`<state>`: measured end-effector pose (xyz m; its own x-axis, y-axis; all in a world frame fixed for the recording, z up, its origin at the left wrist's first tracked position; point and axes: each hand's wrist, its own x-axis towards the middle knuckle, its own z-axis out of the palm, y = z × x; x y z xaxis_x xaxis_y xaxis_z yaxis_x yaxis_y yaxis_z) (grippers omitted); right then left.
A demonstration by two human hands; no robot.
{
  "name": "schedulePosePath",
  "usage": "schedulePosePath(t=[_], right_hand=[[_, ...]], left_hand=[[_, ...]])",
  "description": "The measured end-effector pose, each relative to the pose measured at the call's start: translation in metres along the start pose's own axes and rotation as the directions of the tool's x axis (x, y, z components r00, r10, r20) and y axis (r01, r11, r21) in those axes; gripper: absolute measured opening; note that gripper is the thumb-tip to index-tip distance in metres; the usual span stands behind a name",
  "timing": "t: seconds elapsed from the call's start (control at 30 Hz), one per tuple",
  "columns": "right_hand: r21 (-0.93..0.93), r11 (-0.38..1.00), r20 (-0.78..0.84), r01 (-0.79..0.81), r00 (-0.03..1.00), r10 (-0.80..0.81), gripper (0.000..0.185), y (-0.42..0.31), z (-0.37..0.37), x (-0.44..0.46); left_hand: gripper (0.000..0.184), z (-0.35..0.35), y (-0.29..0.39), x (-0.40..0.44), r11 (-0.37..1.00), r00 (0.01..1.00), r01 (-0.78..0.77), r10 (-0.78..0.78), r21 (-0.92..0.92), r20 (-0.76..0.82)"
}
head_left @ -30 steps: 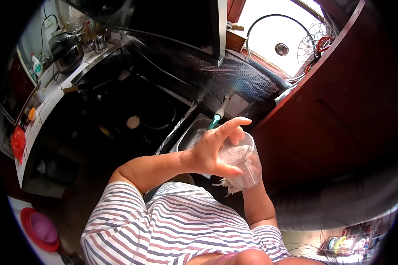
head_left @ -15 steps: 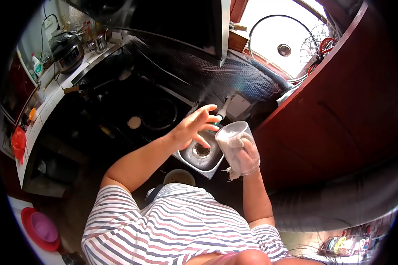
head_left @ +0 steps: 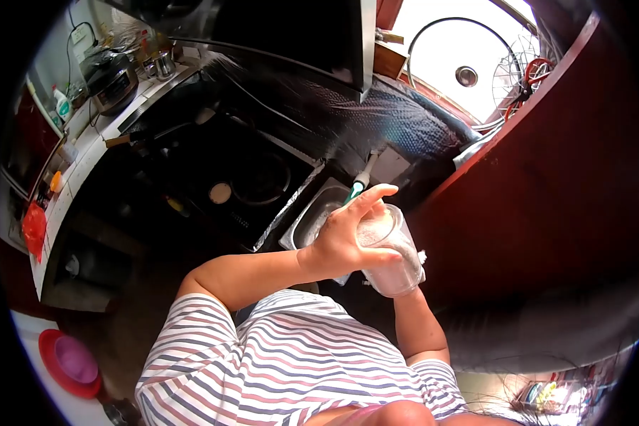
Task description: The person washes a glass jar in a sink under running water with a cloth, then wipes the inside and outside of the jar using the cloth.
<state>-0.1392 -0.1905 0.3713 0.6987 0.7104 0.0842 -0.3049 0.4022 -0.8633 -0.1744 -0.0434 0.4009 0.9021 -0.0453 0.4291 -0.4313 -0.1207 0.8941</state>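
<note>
A clear plastic jar [head_left: 388,284] is tilted in front of the chest, its round end toward the upper left. Around that end, my left hand [head_left: 342,241] has its thumb and fingers closed on the jar. My right hand [head_left: 406,263] is inside the jar, blurred through the clear wall, with a pale cloth [head_left: 378,228] bunched in it. A bit of the cloth sticks out at the jar's right side. Behind my left hand lies the metal sink [head_left: 311,219], partly hidden, with a white and green faucet [head_left: 362,182] above it.
Left of the sink is a black stove [head_left: 220,192] with a round pale piece on it. A rice cooker [head_left: 113,89] and a red bag [head_left: 34,228] are on the left counter. A dark red panel [head_left: 518,192] rises at the right, close to the jar.
My left hand was off the jar half a second ago with its fingers spread; it has moved right and taken hold again. The jar is slightly lower and turned, and the cloth's loose end has shifted right.
</note>
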Motion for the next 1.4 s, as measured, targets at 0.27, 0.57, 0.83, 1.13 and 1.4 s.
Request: schedulePosePath(t=[0.27,0.57,0.83,1.13,1.4], right_hand=[[0.216,0.961,0.177,0.173,0.961,-0.213,0.053,-0.013,0.021,0.000],[0.027,0.997,-0.042,0.069,0.997,-0.068,0.058,-0.005,0.024,0.016],[0.505,0.857,0.143,0.100,0.970,-0.197,0.075,0.032,-0.010,0.036],[0.387,0.909,0.044,0.156,0.981,-0.187,0.068,0.030,0.012,0.035],[0.561,0.822,-0.117,0.098,0.992,-0.039,0.041,0.029,0.013,0.042]], left_hand=[[0.094,-0.013,0.008,0.012,0.911,0.901,-0.412,0.412,-0.032,0.134],[0.097,-0.037,-0.016,0.034,0.909,0.838,-0.348,0.410,-0.228,0.360],[0.100,-0.053,-0.011,0.024,0.967,0.939,-0.030,-0.060,0.254,0.339],[0.092,-0.036,-0.028,0.013,0.997,0.985,-0.033,0.020,0.075,0.169],[0.102,-0.047,-0.032,0.024,0.983,0.954,-0.150,0.116,0.106,0.278]])
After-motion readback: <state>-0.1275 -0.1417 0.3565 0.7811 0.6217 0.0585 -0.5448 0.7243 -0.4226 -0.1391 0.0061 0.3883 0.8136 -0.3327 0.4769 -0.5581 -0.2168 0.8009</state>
